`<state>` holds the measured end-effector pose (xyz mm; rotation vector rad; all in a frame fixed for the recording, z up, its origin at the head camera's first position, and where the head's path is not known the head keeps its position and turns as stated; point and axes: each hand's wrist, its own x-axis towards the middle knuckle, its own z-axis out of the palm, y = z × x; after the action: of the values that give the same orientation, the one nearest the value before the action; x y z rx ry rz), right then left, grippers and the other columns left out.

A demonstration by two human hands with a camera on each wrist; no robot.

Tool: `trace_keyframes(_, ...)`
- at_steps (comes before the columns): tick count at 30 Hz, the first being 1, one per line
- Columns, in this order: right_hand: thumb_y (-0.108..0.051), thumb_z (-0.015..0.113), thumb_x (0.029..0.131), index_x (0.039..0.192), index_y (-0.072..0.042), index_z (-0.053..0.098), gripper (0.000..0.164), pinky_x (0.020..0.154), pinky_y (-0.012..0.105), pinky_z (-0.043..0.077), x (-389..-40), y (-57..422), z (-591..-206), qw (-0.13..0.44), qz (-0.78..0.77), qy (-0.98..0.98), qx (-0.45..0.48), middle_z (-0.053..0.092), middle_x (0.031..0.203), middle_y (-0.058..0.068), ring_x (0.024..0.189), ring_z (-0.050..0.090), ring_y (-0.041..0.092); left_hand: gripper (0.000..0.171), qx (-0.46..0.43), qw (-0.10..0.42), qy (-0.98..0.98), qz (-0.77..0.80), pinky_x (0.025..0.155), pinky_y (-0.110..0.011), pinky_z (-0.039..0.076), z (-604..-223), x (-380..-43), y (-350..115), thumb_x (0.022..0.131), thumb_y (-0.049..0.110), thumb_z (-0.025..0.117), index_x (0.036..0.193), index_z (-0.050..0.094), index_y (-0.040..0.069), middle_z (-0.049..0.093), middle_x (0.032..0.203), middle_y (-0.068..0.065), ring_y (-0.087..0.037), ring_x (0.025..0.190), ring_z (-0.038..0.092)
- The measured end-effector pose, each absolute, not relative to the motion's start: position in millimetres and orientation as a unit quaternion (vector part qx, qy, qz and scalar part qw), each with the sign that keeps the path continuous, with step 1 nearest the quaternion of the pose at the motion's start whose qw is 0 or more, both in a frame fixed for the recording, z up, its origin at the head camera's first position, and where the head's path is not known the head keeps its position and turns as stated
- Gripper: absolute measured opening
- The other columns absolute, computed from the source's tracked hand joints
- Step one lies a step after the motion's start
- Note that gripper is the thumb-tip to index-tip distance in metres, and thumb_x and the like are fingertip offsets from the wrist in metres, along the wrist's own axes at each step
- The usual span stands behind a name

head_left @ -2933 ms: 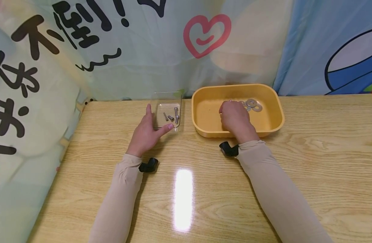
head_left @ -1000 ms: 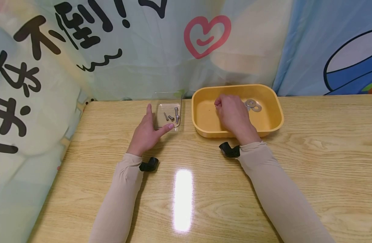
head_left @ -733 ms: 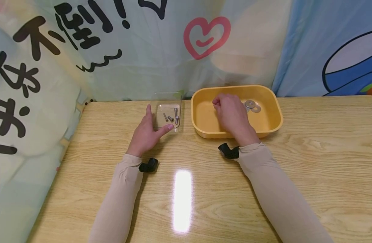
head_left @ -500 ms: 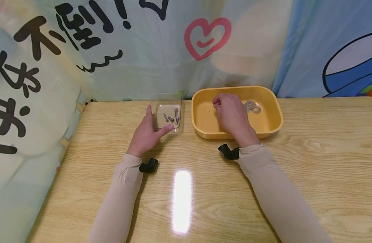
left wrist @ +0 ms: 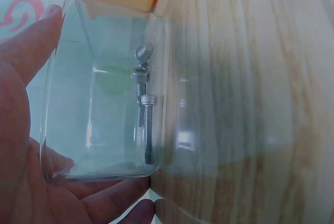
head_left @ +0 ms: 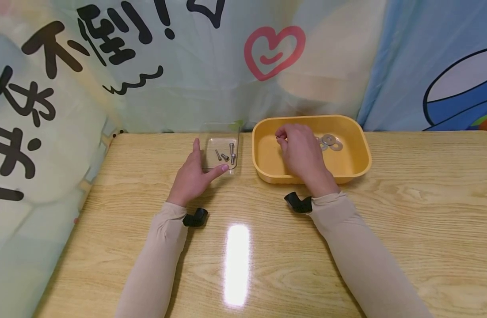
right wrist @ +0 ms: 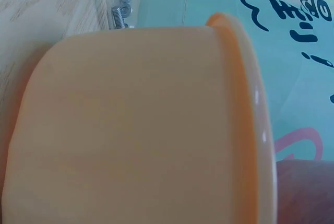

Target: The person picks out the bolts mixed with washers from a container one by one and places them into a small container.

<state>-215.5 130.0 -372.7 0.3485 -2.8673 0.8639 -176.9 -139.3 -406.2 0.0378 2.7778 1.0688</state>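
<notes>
- I am locating the box (head_left: 213, 143) at the 9 o'clock side of the tub (head_left: 271, 159); both are resting on the table (head_left: 283, 251), just apart.
- Screws (left wrist: 148, 130) are lying loose in the box, toward 4 o'clock; washers (head_left: 332, 142) are lying in the tub, at 2 o'clock from its centre.
- The left hand (head_left: 192, 176) is gripping the box, its thumb lying at the 6 o'clock wall, the other fingers lying round the 9 o'clock side.
- The right hand (head_left: 305, 154) is curling its fingers over the tub; thumb and forefinger are nearly meeting. I am not managing to tell whether they are clamping a small part.
- I am judging the box light, stiff, slick and possibly brittle: gentle pressure on opposite walls is sufficing.
- I am rating the screws hard and prone to rolling: pinching the shank is suiting them.
- I am expecting the thin washers to be slippery: lifting by the rim is working best.
</notes>
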Motion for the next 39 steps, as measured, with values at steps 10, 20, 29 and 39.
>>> trace_keyframes(10, -0.006, 0.061, 0.100, 0.106, 0.001, 0.069, 0.012, 0.093, 0.050, 0.045, -210.1, 124.4, -372.6, 0.069, 0.296, -0.946, 0.118, 0.068, 0.103, 0.017, 0.106, 0.056, 0.038, 0.115, 0.013, 0.084, 0.931, 0.354, 0.117, -0.050, 0.030, -406.6, -175.7, -140.8, 0.089, 0.065, 0.064, 0.161, -0.005, 0.007, 0.026, 0.161, -0.023, -0.035, 0.148, 0.029)
trace_keyframes(20, -0.006, 0.061, 0.100, 0.106, 0.001, 0.069, 0.013, 0.093, 0.049, 0.045, -206.9, 119.2, -372.4, 0.077, 0.298, -0.942, 0.130, 0.068, 0.103, 0.017, 0.104, 0.056, 0.038, 0.115, 0.017, 0.081, 0.932, 0.353, 0.116, -0.049, 0.030, -407.9, -175.1, -141.9, 0.090, 0.065, 0.063, 0.161, -0.005, 0.006, 0.027, 0.161, -0.023, -0.035, 0.147, 0.031)
trace_keyframes(29, -0.006, 0.061, 0.100, 0.106, 0.000, 0.069, 0.012, 0.093, 0.048, 0.045, -205.3, 110.1, -370.2, 0.069, 0.299, -0.942, 0.132, 0.068, 0.103, 0.015, 0.106, 0.056, 0.037, 0.116, 0.015, 0.080, 0.932, 0.354, 0.116, -0.048, 0.031, -407.1, -175.0, -142.7, 0.089, 0.066, 0.064, 0.161, -0.004, 0.005, 0.028, 0.161, -0.022, -0.035, 0.147, 0.031)
trace_keyframes(39, -0.008, 0.062, 0.100, 0.105, -0.002, 0.069, 0.010, 0.093, 0.049, 0.047, -199.9, 95.8, -368.4, 0.077, 0.291, -0.942, 0.148, 0.068, 0.106, 0.013, 0.108, 0.056, 0.036, 0.116, 0.016, 0.081, 0.931, 0.356, 0.116, -0.048, 0.031, -407.2, -175.2, -142.0, 0.089, 0.066, 0.063, 0.161, -0.003, 0.004, 0.029, 0.160, -0.023, -0.035, 0.146, 0.032)
